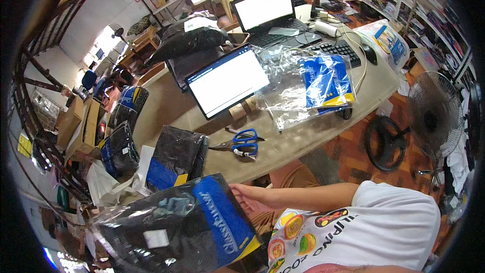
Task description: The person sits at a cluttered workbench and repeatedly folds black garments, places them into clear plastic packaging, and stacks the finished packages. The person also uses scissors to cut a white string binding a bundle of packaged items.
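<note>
My right hand [251, 198] is at the upper right edge of a large clear plastic packet [166, 220], with its thumb along the edge and its other fingers partly hidden. Inside the packet is a dark folded item, beside a blue and yellow band with white lettering. A small white sticker [156, 238] is on its front. My left hand is out of view. Just past the packet, a similar dark packet [178, 155] lies on the table. Scissors [246, 144] with blue handles rest to its right.
On the table [280, 148] are a lit tablet [228, 81], an open laptop [265, 11], a keyboard [337, 51] and clear bags with blue and yellow pieces [327, 79]. More packets [119, 149] and cardboard boxes [81, 129] stand left. A fan [432, 117] stands on the right.
</note>
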`<state>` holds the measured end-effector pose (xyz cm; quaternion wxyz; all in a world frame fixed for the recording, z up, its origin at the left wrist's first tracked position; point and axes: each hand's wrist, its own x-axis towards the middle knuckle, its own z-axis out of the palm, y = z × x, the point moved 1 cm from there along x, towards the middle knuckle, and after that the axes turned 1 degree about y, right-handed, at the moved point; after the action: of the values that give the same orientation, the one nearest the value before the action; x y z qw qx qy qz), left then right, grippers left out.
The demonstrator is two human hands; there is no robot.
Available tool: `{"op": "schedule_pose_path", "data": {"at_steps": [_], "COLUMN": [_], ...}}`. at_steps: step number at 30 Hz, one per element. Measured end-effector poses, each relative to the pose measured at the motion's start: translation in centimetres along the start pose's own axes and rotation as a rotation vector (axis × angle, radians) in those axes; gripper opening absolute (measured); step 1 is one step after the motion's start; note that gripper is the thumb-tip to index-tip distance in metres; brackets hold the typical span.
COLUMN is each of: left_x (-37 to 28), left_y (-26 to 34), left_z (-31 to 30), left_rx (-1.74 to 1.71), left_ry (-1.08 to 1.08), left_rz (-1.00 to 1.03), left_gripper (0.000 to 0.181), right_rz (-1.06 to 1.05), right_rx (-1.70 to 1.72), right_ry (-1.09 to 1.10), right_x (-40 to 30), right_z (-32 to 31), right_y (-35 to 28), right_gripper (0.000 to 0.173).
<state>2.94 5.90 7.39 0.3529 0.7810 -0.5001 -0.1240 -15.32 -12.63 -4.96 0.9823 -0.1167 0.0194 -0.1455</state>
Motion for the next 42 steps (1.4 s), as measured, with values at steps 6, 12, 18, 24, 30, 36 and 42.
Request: {"op": "schedule_pose_path", "data": {"at_steps": [6, 12, 18, 24, 30, 36, 42], "left_x": [-0.1, -0.2, -0.3, -0.6, -2.0, 0.9, 9.7], "left_y": [-1.9, -6.0, -8.4, -8.7, -7.7, -2.5, -4.5], "left_z": [3.4, 7.3, 10.1, 7.4, -4.8, -20.4, -27.4], "left_rx": [-0.192, -0.484, -1.382, -1.187, -0.415, 0.804, 0.437], "left_ry": [0.105, 0.318, 0.048, -0.023, 0.652, 0.507, 0.284], "left_rz": [-0.112, -0.210, -0.574, -0.199, -0.218, 0.000, -0.036], "left_gripper": [0.038, 0.041, 0.037, 0.026, 0.044, 0.038, 0.039], "right_rz": [-0.576, -0.889, -0.806, -0.973, -1.375, -1.469, -1.366], "right_rx": [-1.025, -1.548, -2.132, -2.030, -1.491, -1.457, -1.447], "right_ry": [0.420, 0.558, 0.543, 0.982, 1.416, 1.373, 1.564], "right_x": [-0.8, -3.4, -6.6, -9.4, -15.0, -25.5, -35.2], "right_z": [2.8, 7.9, 8.3, 4.7, 4.5, -2.1, -7.9], "right_y": [-3.3, -7.1, -8.7, -10.8, -20.5, -35.0, -39.8], "right_gripper": [0.050, 0.029, 0.019, 0.023, 0.048, 0.051, 0.055]}}
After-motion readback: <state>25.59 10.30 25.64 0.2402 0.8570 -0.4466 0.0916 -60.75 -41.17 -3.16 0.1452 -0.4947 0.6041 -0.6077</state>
